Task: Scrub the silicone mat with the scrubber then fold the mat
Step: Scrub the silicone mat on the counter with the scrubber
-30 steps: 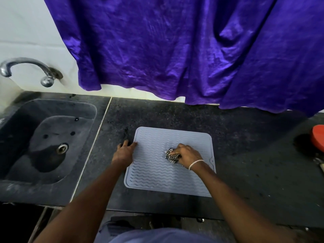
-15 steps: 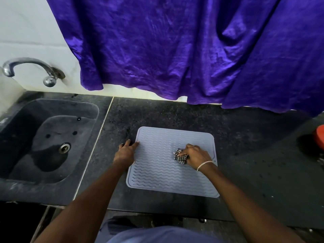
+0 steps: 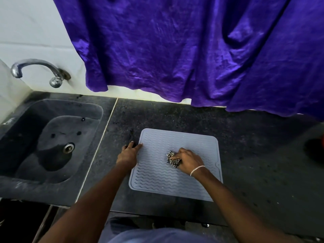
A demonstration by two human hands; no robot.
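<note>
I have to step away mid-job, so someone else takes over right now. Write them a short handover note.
Left hand: fingers pinning the silicone mat's left edge, holding nothing.
Right hand: closed on the scrubber, pressed on the mat's middle.
Mat lies flat and unfolded on the dark counter, right of the sink.
Done: scrubbing is under way; how much is covered cannot be told.
Left: finish scrubbing, put the scrubber down, fold the mat.

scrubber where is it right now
In the head view the scrubber sits on the middle of the grey mat, gripped in the right hand, right of the sink.
</note>
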